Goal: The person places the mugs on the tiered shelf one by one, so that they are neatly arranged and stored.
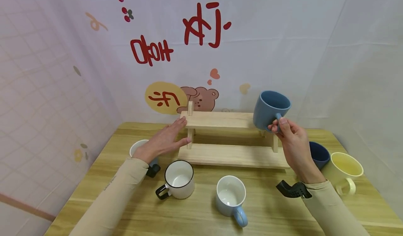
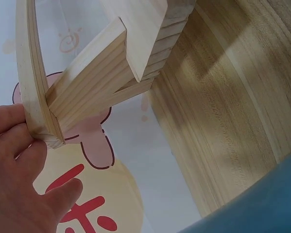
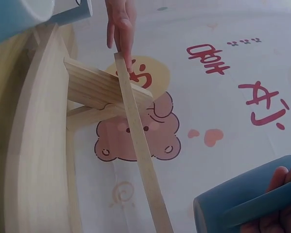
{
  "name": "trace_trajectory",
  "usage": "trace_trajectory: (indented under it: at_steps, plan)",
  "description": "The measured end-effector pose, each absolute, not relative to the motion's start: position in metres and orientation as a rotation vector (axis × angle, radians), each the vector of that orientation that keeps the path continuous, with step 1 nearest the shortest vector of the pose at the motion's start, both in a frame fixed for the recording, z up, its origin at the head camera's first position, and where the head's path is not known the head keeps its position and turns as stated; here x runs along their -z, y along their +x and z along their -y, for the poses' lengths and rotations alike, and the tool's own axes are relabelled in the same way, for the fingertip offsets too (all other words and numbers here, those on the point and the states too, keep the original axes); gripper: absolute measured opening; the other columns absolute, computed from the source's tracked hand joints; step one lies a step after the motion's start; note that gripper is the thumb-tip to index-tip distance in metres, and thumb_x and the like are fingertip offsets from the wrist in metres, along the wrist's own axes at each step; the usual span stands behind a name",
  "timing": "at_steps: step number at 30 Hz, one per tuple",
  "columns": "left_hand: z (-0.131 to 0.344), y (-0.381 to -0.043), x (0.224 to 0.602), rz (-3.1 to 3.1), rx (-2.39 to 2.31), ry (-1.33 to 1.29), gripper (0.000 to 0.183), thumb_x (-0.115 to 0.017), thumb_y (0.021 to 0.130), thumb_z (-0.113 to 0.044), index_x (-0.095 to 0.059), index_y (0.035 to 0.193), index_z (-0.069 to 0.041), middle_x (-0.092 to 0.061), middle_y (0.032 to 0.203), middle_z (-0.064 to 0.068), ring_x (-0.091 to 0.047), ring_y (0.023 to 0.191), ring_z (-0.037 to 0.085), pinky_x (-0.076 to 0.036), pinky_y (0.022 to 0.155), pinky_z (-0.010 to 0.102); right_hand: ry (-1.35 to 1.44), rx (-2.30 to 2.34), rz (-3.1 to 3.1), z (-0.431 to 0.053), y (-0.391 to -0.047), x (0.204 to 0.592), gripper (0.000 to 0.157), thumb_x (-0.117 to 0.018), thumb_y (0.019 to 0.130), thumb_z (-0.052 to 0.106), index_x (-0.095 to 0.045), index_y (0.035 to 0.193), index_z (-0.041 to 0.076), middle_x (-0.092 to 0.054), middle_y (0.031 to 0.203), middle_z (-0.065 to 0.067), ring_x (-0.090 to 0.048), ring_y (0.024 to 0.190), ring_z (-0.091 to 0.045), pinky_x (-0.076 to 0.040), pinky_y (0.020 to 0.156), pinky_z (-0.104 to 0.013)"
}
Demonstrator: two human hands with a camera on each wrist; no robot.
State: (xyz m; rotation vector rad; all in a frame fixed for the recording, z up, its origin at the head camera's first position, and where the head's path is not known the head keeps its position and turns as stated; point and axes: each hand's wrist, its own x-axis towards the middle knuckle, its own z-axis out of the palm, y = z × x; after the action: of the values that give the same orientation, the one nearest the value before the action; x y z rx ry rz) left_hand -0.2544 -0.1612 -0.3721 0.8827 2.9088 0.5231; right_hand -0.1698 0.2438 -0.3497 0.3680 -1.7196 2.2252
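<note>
A two-tier wooden shelf stands at the back of the table. My right hand grips the handle of a blue mug, which is upright at the right end of the upper board. Whether its base touches the board cannot be told from the head view. In the right wrist view the same blue mug appears beside the board's edge. My left hand rests its extended fingertips on the left end of the upper board, also seen in the left wrist view, where that hand touches the wood.
A white mug with black rim and a white mug with light blue handle stand in front. Another mug is partly behind my left wrist. A navy mug and a yellow mug stand at the right.
</note>
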Motion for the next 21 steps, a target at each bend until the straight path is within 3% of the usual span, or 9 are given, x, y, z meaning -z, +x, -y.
trace_trajectory:
  at_steps: [15, 21]
  plan:
    - [0.16, -0.252, 0.375, -2.916, -0.538, 0.877, 0.084, -0.052, 0.104, -0.058, -0.023, 0.165, -0.008, -0.01, 0.173, 0.003, -0.012, 0.159, 0.023, -0.019, 0.125, 0.057, 0.285, -2.246, 1.694, -0.237, -0.203, 0.359, 0.025, -0.058, 0.107, 0.021, -0.069, 0.094, 0.003, -0.067, 0.087, -0.001, -0.069, 0.095, -0.014, -0.051, 0.098, -0.023]
    - [0.16, -0.252, 0.375, -2.923, -0.523, 0.876, 0.086, -0.051, 0.103, -0.06, -0.022, 0.166, -0.009, -0.01, 0.174, 0.004, -0.011, 0.159, 0.024, -0.019, 0.125, 0.057, 0.274, -2.222, 1.712, -0.235, -0.208, 0.361, 0.025, -0.06, 0.106, 0.022, -0.07, 0.094, 0.002, -0.065, 0.096, -0.002, -0.069, 0.095, -0.014, -0.051, 0.099, -0.022]
